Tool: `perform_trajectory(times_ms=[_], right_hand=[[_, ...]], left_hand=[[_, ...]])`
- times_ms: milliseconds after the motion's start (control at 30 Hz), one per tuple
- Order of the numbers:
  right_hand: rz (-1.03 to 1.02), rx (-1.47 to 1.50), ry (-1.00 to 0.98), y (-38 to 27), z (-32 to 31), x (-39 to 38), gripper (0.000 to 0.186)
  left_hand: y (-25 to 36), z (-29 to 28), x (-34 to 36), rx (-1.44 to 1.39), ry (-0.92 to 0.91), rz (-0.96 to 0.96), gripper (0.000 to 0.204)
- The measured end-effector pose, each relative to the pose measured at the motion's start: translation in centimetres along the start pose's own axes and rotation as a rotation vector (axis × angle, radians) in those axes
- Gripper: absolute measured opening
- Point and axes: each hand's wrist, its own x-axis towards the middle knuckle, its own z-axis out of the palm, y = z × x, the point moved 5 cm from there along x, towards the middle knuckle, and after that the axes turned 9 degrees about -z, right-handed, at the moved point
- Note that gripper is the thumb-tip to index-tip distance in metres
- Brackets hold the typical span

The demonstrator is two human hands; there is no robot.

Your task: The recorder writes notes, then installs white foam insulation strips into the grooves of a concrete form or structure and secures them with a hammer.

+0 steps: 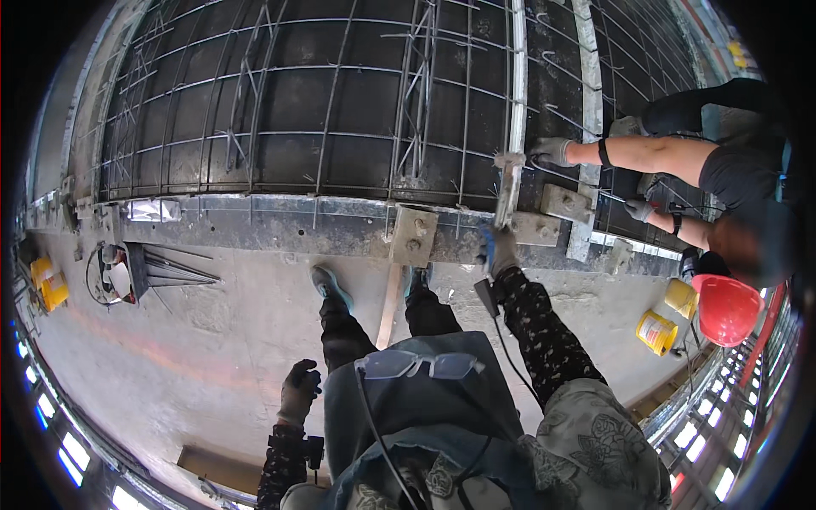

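Nearest the camera: eyeglasses (450,366), behind and to the left of the right hand (501,249). Clasped in that gloved hand, as far as visible, the near end of a hammer-like tool (508,195). Directly ahead of the hand, with long axis pointing away from the body and leaning slightly right; blunt head at the far end, close to a pale metal strip (518,81); impossible to tell whether touching. Well apart, behind and far to the left of the tool, the left hand (300,393), gloved, fingers loosely curled and parted, with nothing visible in the grasp; the right hand thus by far the nearer. Just ahead-right of the right hand, one bolted block (535,229), with another bolted block (565,204) beyond; to its left, a third bolted block (414,237) on the long edge beam (306,231). Farther ahead, a grid of reinforcing bars (329,133) over a dark bed (365,102). Farther right of the hand, a co-worker's forearm (650,155), a red helmet (728,310) and a yellow bucket (656,331).
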Motion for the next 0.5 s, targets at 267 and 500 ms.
perform_trajectory(times_ms=[267, 500], right_hand=[[0.015, -0.389, -0.542, 2.1, 15.0, -21.1, 0.016], [0.014, -0.666, -1.074, 9.3, 29.6, -37.5, 0.021]], left_hand=[[-6.0, -6.2, -2.7, -0.236, 0.048, 0.165, 0.033], [-6.9, -16.4, -8.2, -0.256, 0.143, 0.408, 0.041]])
